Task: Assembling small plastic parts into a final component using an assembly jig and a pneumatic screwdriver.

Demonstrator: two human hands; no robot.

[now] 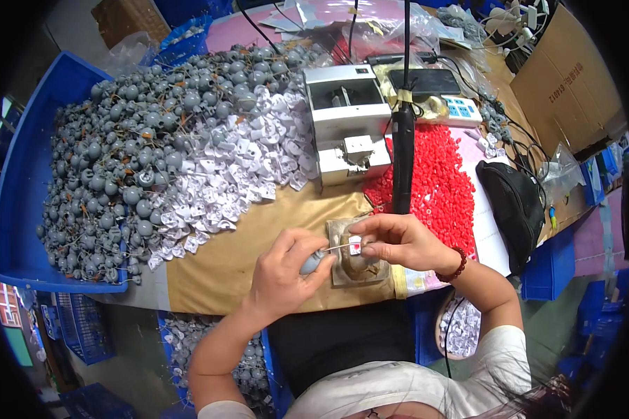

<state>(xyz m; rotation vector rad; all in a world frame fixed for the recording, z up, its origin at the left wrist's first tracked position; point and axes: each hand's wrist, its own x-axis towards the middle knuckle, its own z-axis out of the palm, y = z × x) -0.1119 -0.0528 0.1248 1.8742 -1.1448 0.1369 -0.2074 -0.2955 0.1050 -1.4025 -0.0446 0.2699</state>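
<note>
My left hand (284, 274) is closed around a grey ball-shaped part (312, 262) from which a thin stem sticks out to the right. At that stem's end, the fingertips of my right hand (407, 241) pinch a small white plastic piece (356, 241) with a spot of red on it. Both hands meet over a worn block (337, 274) on the brown table covering. Left of them spreads a heap of white plastic pieces (241, 164), with a large heap of grey ball-shaped parts (119, 150) beyond. Small red parts (444, 181) lie piled behind my right hand.
A white-and-grey machine (349, 105) stands behind the hands, with a black upright rod (402, 153) beside it. A black pouch (511, 209), a phone (426, 82) and a power strip (461, 108) lie to the right. The blue tray (21, 202) borders the left side.
</note>
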